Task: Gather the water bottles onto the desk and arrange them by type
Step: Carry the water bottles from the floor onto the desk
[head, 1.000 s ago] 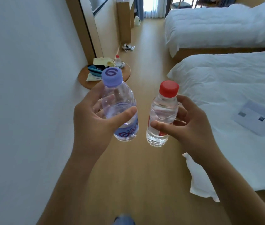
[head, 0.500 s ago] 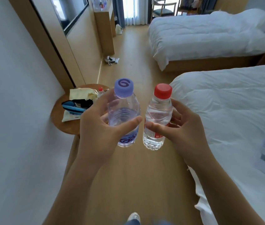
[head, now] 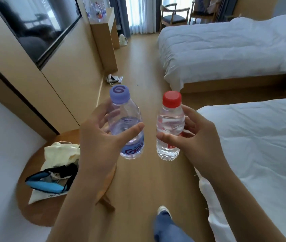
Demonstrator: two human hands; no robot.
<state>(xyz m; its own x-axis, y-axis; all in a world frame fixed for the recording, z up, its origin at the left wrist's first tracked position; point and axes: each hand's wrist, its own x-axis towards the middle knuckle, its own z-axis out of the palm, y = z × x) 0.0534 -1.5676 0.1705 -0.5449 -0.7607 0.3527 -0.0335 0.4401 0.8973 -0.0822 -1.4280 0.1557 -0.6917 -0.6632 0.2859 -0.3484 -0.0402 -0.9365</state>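
Holding two upright bottles apart: left hand [head: 96, 142] fingers curl round the purple-capped bottle [head: 127, 126]; right hand [head: 198, 140] fingers curl round the red-capped bottle [head: 170, 126].

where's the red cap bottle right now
In the head view, the red-capped bottle is upright in the right hand, right of the purple-capped bottle, above the wooden floor.

The purple-capped bottle [head: 128, 126] was clear, upright and purple-labelled, gripped in the left hand [head: 98, 137]. The red-capped bottle [head: 170, 126] was clear, upright and red-labelled, gripped in the right hand [head: 196, 138]. Further bottles [head: 97, 9] stood on the far desk [head: 107, 41].
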